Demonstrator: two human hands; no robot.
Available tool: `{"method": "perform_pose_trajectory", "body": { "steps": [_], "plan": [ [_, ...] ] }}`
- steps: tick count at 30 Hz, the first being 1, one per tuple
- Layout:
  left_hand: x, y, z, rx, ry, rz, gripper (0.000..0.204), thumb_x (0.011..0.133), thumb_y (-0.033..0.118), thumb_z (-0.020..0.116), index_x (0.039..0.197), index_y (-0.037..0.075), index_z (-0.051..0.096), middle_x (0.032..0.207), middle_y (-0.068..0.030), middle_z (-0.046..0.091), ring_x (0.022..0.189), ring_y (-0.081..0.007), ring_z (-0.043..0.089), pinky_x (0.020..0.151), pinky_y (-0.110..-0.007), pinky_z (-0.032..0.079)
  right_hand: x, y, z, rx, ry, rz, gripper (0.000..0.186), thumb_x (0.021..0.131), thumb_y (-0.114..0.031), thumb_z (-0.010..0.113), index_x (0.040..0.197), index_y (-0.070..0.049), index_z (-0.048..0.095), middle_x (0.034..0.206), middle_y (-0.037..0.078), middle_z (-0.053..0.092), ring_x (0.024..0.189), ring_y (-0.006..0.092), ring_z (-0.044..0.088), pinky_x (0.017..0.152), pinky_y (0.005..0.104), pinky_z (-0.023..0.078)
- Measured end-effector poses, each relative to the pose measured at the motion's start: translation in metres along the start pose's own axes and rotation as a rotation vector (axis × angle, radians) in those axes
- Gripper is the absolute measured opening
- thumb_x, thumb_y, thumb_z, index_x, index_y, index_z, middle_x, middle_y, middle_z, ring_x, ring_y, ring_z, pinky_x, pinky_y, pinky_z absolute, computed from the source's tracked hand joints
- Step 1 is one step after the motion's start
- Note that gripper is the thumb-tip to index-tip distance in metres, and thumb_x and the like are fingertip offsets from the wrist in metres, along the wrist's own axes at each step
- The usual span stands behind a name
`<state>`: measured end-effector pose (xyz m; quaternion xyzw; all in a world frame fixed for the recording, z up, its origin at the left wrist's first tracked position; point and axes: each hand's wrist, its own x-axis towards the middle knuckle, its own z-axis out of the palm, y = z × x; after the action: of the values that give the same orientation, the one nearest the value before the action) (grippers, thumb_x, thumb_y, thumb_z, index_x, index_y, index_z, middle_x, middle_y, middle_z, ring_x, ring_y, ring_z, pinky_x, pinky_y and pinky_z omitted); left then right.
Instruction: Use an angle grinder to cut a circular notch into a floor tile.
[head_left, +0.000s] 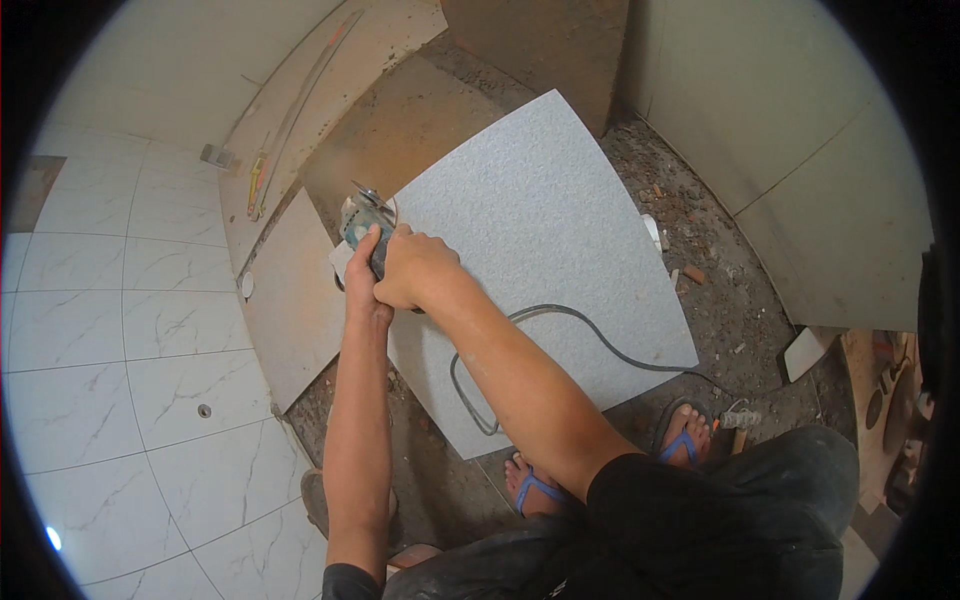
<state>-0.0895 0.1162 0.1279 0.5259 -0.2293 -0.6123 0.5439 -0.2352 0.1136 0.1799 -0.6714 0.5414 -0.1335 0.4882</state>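
Note:
An angle grinder (366,217) with a dark body and a thin cutting disc is at the left edge of a large speckled grey-white tile (540,220). My left hand (362,268) closes around the grinder's body from the left, thumb along its top. From the other side my right hand (418,262) wraps the same tool, its fingers partly hidden behind the back of the hand. The disc stands close to the tile's upper left edge; I cannot tell whether it touches. A dark power cord (590,325) loops across the tile beneath my right forearm.
White marbled floor tiles (185,330) with a small drain lie to the left. A brownish board (400,125) lies beyond the grinder, near a long metal strip (305,85). Rubble (690,270) covers the ground at right, beside a pale wall (790,150). Feet in blue flip-flops (535,488) stand near.

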Motion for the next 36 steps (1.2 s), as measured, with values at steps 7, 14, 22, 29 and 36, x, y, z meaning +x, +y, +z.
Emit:
{"method": "perform_pose_trajectory", "body": {
  "steps": [7,14,22,29,36],
  "plan": [
    [0.001,-0.001,-0.004,-0.004,0.018,-0.015,0.024,0.097,0.030,0.068,0.105,0.007,0.067,0.093,-0.0061,0.072,0.082,-0.0193,0.069,0.077,-0.035,0.055,-0.002,0.000,0.000,0.005,-0.002,0.001,0.070,0.070,-0.020,0.074,0.128,0.010,0.050,0.116,0.028,0.070,0.110,0.0415,0.070,0.095,0.0444,0.057],
    [-0.001,-0.003,-0.003,0.004,0.022,-0.029,0.026,0.096,0.030,0.069,0.106,0.006,0.067,0.095,-0.0076,0.073,0.084,-0.0203,0.070,0.079,-0.035,0.055,-0.004,0.003,0.002,0.015,-0.004,0.002,0.067,0.070,-0.020,0.073,0.126,0.010,0.050,0.115,0.030,0.069,0.109,0.0422,0.070,0.094,0.0449,0.057],
    [-0.002,-0.004,-0.004,-0.007,0.008,-0.036,0.026,0.096,0.030,0.069,0.106,0.005,0.067,0.095,-0.0080,0.073,0.084,-0.0209,0.070,0.078,-0.036,0.056,-0.004,0.004,0.003,0.000,0.001,-0.008,0.066,0.071,-0.020,0.073,0.125,0.010,0.051,0.114,0.030,0.069,0.109,0.0426,0.070,0.094,0.0449,0.057],
    [-0.004,-0.006,0.002,-0.013,0.022,-0.015,0.026,0.096,0.030,0.070,0.106,0.006,0.067,0.094,-0.0072,0.073,0.082,-0.0202,0.070,0.076,-0.035,0.056,-0.004,0.006,0.004,-0.004,0.007,0.006,0.066,0.071,-0.020,0.073,0.125,0.010,0.051,0.115,0.030,0.069,0.109,0.0426,0.070,0.095,0.0447,0.057],
    [-0.005,-0.010,-0.002,-0.021,0.026,-0.018,0.026,0.097,0.029,0.070,0.106,0.006,0.067,0.092,-0.0064,0.072,0.080,-0.0189,0.069,0.074,-0.034,0.055,-0.008,0.006,0.007,0.000,0.028,-0.008,0.066,0.070,-0.020,0.074,0.124,0.010,0.050,0.113,0.030,0.070,0.107,0.0429,0.070,0.092,0.0455,0.058]
  ]
}}
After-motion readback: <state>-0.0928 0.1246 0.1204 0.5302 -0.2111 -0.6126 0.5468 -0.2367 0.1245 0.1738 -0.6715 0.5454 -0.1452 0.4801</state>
